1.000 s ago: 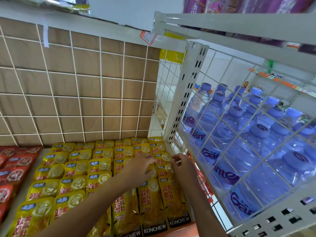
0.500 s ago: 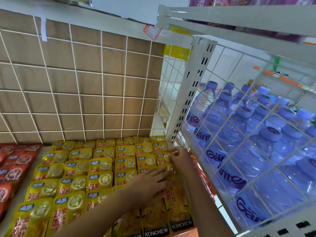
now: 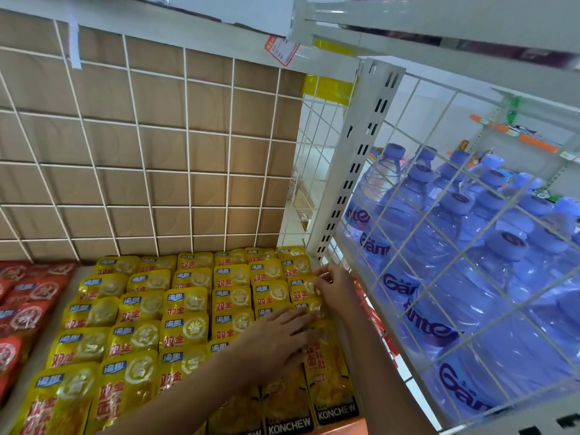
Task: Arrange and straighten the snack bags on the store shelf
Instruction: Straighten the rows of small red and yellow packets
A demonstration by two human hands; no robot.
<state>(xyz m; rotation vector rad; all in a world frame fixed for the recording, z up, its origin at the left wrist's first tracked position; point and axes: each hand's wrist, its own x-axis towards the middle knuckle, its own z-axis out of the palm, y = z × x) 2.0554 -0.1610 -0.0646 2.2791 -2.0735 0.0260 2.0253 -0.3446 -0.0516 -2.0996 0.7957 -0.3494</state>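
Note:
Yellow snack bags (image 3: 185, 312) lie in several overlapping rows on the shelf, filling it from the back grid to the front edge. My left hand (image 3: 276, 340) lies flat, fingers spread, on bags in the right-hand rows, holding none of them. My right hand (image 3: 334, 288) is at the rightmost row, next to the white upright, fingertips pinching the top edge of a yellow bag (image 3: 306, 290). Bags under my forearms are hidden.
Red snack bags (image 3: 22, 309) fill the left of the shelf. A white wire grid (image 3: 188, 158) over a brown panel backs it. A slotted white upright (image 3: 354, 158) and wire side panel separate it from blue water bottles (image 3: 455, 252). A price tag (image 3: 281, 50) hangs above.
The view has shifted slightly. My left hand slid toward the front and now lies flat on the bags. My right hand moved a little back along the rightmost row.

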